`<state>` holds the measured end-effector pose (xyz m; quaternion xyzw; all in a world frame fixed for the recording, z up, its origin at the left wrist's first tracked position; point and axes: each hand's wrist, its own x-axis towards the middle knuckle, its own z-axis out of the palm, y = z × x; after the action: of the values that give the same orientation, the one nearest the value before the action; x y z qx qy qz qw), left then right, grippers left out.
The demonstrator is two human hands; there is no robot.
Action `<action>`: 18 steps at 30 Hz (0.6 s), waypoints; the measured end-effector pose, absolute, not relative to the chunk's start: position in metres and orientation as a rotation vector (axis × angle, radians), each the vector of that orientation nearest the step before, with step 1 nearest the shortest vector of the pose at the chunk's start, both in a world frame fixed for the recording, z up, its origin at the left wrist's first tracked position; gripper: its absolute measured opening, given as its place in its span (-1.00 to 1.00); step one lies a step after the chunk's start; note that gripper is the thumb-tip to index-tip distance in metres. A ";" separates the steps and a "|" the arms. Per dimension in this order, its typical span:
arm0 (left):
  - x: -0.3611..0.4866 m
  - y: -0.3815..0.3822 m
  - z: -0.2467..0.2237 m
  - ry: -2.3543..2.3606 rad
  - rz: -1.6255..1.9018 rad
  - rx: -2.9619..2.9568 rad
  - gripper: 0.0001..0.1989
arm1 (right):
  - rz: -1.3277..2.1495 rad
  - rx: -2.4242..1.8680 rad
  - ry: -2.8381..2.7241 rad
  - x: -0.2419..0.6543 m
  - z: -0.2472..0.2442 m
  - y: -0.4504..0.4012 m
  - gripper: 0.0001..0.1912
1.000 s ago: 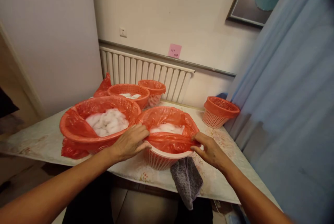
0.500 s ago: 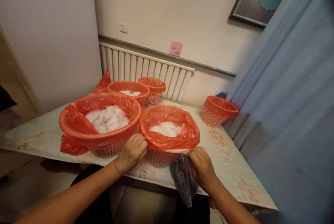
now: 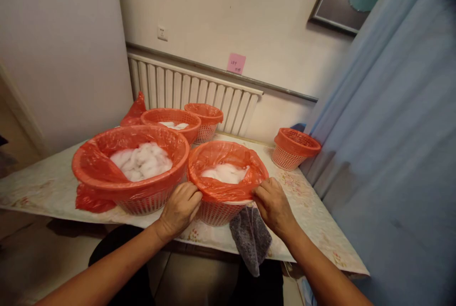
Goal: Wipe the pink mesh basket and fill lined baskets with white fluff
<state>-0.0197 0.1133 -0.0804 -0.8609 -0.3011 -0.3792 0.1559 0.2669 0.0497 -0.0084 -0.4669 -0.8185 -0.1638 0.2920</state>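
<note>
Before me is a small basket (image 3: pixel 218 213) with holes in its wall, lined with a red plastic bag (image 3: pixel 228 192) folded over the rim. White fluffy stuffing (image 3: pixel 225 173) lies inside it. My left hand (image 3: pixel 181 206) pinches the bag at the rim's near left. At the near right, my right hand (image 3: pixel 272 204) has its fingers closed on the bag's edge. A grey cloth (image 3: pixel 251 239) hangs over the table edge, below and left of my right hand. To the left stands a larger basket (image 3: pixel 144 201), also bag-lined and holding white stuffing.
Two more red-lined baskets, a wide one (image 3: pixel 192 132) and a small one (image 3: pixel 205 134), stand behind. Another basket (image 3: pixel 288 157) is at the right by the blue curtain (image 3: pixel 374 163). A radiator (image 3: pixel 178 82) lines the wall behind the table (image 3: pixel 42 187) with its floral cover.
My right hand has moved up from beside the cloth to the bag's edge at the rim. My left hand stays at the rim. The whole view has shifted slightly.
</note>
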 end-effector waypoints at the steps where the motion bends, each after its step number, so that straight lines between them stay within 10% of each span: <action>1: -0.019 0.113 -0.080 -0.867 -1.078 -2.469 -0.80 | -0.436 -1.218 -2.175 0.268 -0.012 0.046 -0.79; 14: -0.020 0.127 -0.094 -0.921 -1.109 -2.553 -0.82 | -0.059 -1.378 -1.860 0.280 -0.091 0.037 -0.84; 18: -0.031 0.118 -0.104 -0.995 -1.270 -2.598 -0.78 | -0.236 -1.349 -1.776 0.269 -0.077 0.033 -0.58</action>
<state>-0.0307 0.1181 -0.1045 -0.8487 -0.3250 -0.4151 0.0418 0.2692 0.0327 -0.0773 -0.5419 -0.7132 -0.0950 0.4344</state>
